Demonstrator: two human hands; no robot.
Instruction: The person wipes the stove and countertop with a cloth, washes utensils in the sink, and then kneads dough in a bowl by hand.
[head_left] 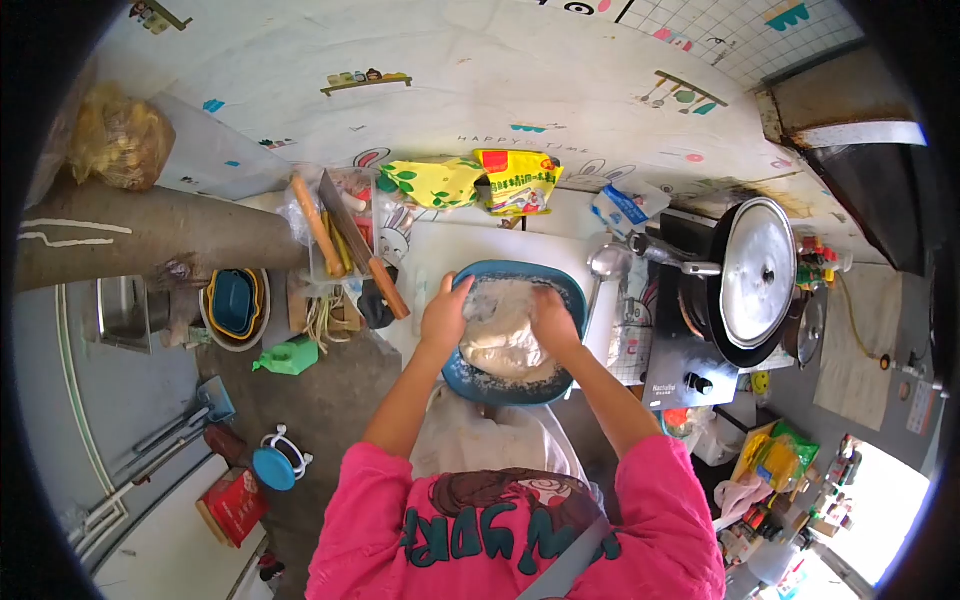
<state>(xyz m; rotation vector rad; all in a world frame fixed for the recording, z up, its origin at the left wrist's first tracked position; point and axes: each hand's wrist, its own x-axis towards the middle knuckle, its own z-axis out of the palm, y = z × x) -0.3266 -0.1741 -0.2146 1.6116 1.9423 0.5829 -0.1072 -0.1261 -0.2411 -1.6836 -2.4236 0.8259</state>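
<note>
On the pale tabletop point(440, 245), directly before you: a blue basin point(517, 394), rounded-square, its near rim close against your apron point(470, 440). Inside it, a lump of dough point(505, 352) lies toward the near side, with loose white flour dusted around it and up the walls.

Your left hand point(445, 312) is closed over the basin's left rim, thumb on the inner side. Your right hand point(553, 320) is inside the basin at the right of the dough, fingers pointing down and partly hidden — how far they are curled, or whether they grip any dough, cannot be told.

Surroundings, left: a clear container point(362, 188) holds a wooden rod point(318, 225) and other long items. A knife point(347, 208) leans there, its wooden handle slanting out toward your left hand, the nearest obstacle on that side. Far side: a leaf-patterned yellow bag point(433, 182) and a bright yellow packet point(520, 182) stand against the wall; a blue-and-white packet point(627, 207) lies to their right.

Right: a ladle point(610, 260) is just beside the basin's far right corner. Beyond it, on the black stove point(680, 365), sits a wok point(745, 352) with a silver lid point(757, 272) — its handle juts left toward the ladle, crowding your right.
</note>
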